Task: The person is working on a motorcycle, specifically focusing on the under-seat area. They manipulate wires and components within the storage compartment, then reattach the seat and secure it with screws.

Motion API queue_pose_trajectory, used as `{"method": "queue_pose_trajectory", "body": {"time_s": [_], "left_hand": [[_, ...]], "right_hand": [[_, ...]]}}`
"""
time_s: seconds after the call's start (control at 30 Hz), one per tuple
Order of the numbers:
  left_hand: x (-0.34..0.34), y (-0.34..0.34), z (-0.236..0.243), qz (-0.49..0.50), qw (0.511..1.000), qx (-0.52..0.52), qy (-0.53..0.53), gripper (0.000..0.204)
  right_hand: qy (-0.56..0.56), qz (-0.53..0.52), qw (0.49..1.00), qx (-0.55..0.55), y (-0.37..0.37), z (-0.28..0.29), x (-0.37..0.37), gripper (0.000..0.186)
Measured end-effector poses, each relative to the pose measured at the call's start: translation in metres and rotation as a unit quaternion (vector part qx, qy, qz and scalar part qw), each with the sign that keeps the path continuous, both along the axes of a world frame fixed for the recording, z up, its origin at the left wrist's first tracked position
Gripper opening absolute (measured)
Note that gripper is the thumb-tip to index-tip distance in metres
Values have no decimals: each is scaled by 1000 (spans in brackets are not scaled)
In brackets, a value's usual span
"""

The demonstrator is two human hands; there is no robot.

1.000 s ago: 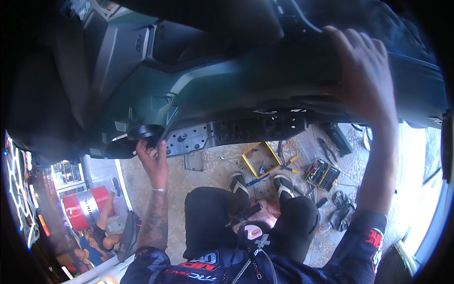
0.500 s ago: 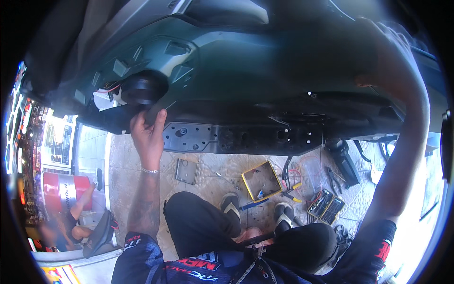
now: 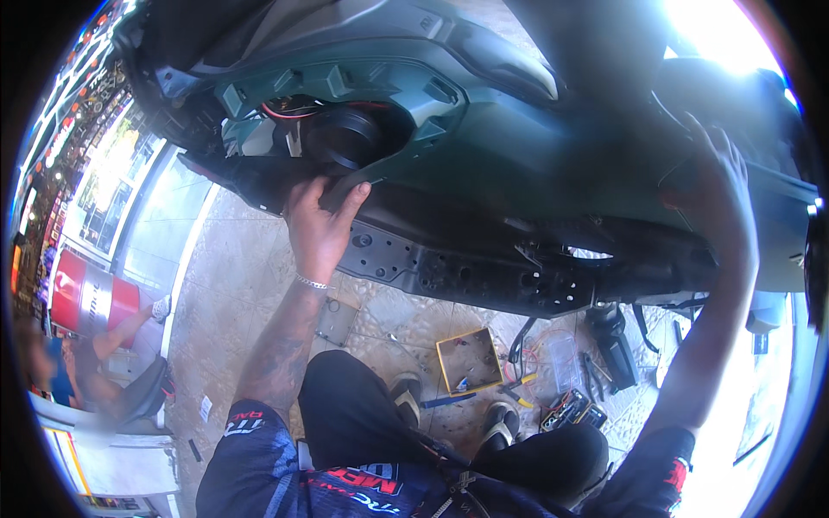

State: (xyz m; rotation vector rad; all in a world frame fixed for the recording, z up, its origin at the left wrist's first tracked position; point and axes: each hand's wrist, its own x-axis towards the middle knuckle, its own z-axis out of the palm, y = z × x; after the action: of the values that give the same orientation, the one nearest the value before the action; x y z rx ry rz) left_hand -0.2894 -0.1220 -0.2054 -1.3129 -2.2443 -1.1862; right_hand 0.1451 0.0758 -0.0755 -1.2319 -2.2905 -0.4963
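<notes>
A large dark green body panel [image 3: 535, 147] of a motor scooter spans the upper view. My left hand [image 3: 324, 226] is closed on the panel's lower edge, thumb toward me, beside a round black part [image 3: 344, 138] in the panel's opening. Below this edge runs a black perforated plate [image 3: 380, 257]. At the panel's right end, my right hand [image 3: 722, 181] lies against the surface with its fingers stretched out and apart. Its fingertips are slightly blurred. A thin red wire [image 3: 281, 113] shows inside the opening, above the round part.
On the tiled floor stand a yellow-edged box [image 3: 469, 361] with small parts, a tool set [image 3: 572, 411], a clear tray [image 3: 566, 363] and a black part [image 3: 611, 347]. A flat grey piece [image 3: 338, 322] lies nearer my left arm. Another person [image 3: 108, 371] sits by a red-and-white drum [image 3: 93, 295].
My view has turned, so the scooter appears tilted down to the right. My left hand keeps its hold on the panel edge. My right hand appears lower, still against the panel.
</notes>
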Motion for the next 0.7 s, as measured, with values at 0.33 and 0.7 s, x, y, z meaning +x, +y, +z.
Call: {"method": "queue_pose_trajectory", "body": {"time_s": [0.33, 0.7], "left_hand": [[0, 1, -5, 23, 996, 36, 83, 60], [1, -2, -3, 36, 999, 9, 23, 74]], "right_hand": [[301, 215, 929, 24, -50, -32, -249, 89], [337, 316, 879, 121, -16, -53, -276, 78]]}}
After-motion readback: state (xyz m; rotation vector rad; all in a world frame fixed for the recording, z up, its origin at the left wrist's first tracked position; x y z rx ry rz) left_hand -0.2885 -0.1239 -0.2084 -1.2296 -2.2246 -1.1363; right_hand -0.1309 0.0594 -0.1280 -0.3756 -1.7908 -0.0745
